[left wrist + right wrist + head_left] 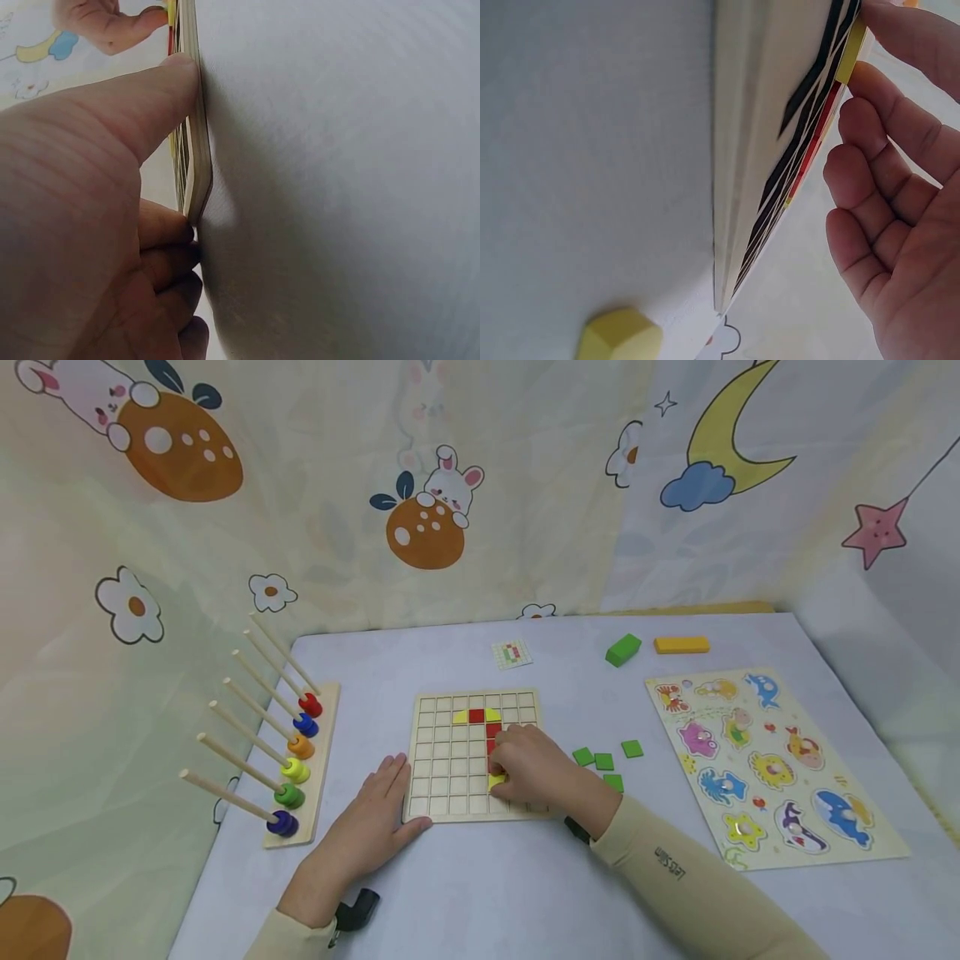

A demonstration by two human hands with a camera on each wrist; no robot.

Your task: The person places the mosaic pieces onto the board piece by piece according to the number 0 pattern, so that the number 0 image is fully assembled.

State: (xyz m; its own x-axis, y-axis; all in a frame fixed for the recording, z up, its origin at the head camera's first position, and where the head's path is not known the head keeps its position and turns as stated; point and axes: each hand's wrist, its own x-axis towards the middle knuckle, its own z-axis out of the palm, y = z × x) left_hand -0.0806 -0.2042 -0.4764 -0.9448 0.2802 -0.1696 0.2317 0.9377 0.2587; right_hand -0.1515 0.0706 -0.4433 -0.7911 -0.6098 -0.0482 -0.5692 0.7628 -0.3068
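A wooden grid board (450,760) lies flat in the middle of the table. It carries a column of red tiles (491,737) topped by a red tile (476,717) between two yellow pieces. My right hand (536,772) rests on the board's lower right part and pinches a yellow tile (497,781) against a cell. The right wrist view shows that yellow tile (851,49) between my fingertips (870,79). My left hand (378,814) lies flat on the table, its thumb (161,86) against the board's left edge (195,150).
Loose green tiles (603,762) lie right of the board. Behind them are a green block (622,649), a yellow block (681,645) and a small pattern card (512,653). An animal puzzle (772,768) lies at right, a peg rack with coloured rings (296,760) at left.
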